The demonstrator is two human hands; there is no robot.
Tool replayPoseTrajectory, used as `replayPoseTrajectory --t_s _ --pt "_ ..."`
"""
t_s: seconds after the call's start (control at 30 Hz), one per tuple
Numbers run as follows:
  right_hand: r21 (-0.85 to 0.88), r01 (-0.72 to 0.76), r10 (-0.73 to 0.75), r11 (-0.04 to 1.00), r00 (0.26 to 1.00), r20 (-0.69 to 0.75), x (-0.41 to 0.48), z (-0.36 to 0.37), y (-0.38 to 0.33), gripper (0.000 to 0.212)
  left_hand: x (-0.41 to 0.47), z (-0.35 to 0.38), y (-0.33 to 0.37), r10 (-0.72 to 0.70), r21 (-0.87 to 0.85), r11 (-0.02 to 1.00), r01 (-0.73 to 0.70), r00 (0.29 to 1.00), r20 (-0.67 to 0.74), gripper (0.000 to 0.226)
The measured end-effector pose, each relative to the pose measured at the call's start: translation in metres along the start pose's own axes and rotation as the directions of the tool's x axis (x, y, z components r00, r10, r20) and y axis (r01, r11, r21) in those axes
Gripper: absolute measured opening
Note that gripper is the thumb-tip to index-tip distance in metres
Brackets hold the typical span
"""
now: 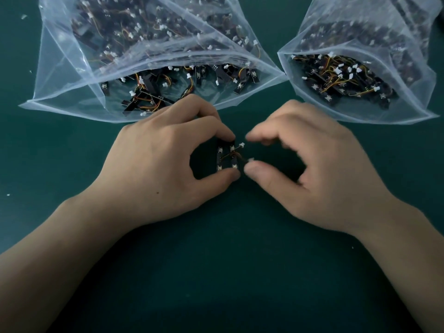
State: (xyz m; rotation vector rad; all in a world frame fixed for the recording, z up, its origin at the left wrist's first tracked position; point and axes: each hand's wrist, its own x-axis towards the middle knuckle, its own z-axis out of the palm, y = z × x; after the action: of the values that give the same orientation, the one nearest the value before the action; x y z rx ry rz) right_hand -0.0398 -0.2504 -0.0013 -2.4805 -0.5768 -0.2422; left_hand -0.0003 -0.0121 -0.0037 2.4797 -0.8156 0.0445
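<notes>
green mat, two boards in hand

green mat carries two open bags of wired boards; left hand pinches two small black boards at centre, thumb against forefinger; right hand, blurred, curls beside their white connectors; whether it grips one i cannot tell; step looks like sorting the leads; next calls for catching a connector without tugging wires.
</notes>
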Motion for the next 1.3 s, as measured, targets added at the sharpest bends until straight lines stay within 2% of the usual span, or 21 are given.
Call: replayPoseTrajectory --t_s 0.17,0.27,0.37,0.5,0.63,0.77,0.9,0.97,1.07,1.2,1.3 --pt "0.062 -0.058 0.046 0.996 0.982 0.185 -0.004 -0.028 0.022 0.029 0.001 -0.006 0.0 -0.028 -0.07 0.997 0.028 1.0 0.001 0.055" --pt "0.102 -0.031 0.004 0.994 0.967 0.255 -0.004 -0.031 0.026 0.031 0.002 -0.011 -0.002 -0.034 -0.179 0.983 0.037 0.999 0.019 0.046" --pt "0.095 0.0 -0.027 0.995 0.958 0.285 -0.002 -0.029 0.026 0.04 0.001 -0.014 -0.001 -0.018 -0.132 0.991 0.026 0.998 0.059 0.043" --pt "0.089 0.012 -0.036 0.996 0.962 0.272 -0.003 -0.027 0.027 0.036 0.0 -0.012 0.001 -0.022 -0.042 0.999 0.025 0.997 0.072 0.046" --pt "0.079 0.006 -0.023 0.997 0.975 0.222 -0.004 -0.023 0.029 0.03 -0.001 -0.01 0.001 -0.031 -0.038 0.999 0.034 0.998 0.061 0.041" --pt "0.062 -0.017 0.006 0.998 0.986 0.169 -0.004 -0.023 0.031 0.035 -0.001 -0.01 0.002 -0.049 -0.06 0.997 0.052 0.997 0.054 0.036" --pt "0.054 0.008 -0.015 0.998 0.991 0.132 -0.003 -0.021 0.032 0.01 -0.001 -0.009 0.002 -0.05 -0.058 0.997 0.053 0.998 0.049 0.034" --pt "0.038 0.012 -0.016 0.999 0.993 0.118 -0.003 -0.019 0.031 0.007 -0.001 -0.009 0.001 -0.052 -0.062 0.997 0.055 0.997 0.05 0.034" --pt "0.05 0.007 -0.013 0.999 0.992 0.125 -0.004 -0.019 0.032 0.016 -0.001 -0.009 0.001 -0.054 -0.066 0.996 0.057 0.997 0.054 0.034" --pt "0.058 -0.015 0.006 0.998 0.988 0.156 -0.004 -0.021 0.03 0.044 -0.001 -0.009 0.001 -0.061 -0.075 0.995 0.065 0.997 0.055 0.033" --pt "0.003 -0.018 0.017 1.0 0.987 0.16 -0.004 -0.017 0.028 0.05 -0.001 -0.008 0.001 -0.058 -0.076 0.995 0.062 0.997 0.053 0.032"
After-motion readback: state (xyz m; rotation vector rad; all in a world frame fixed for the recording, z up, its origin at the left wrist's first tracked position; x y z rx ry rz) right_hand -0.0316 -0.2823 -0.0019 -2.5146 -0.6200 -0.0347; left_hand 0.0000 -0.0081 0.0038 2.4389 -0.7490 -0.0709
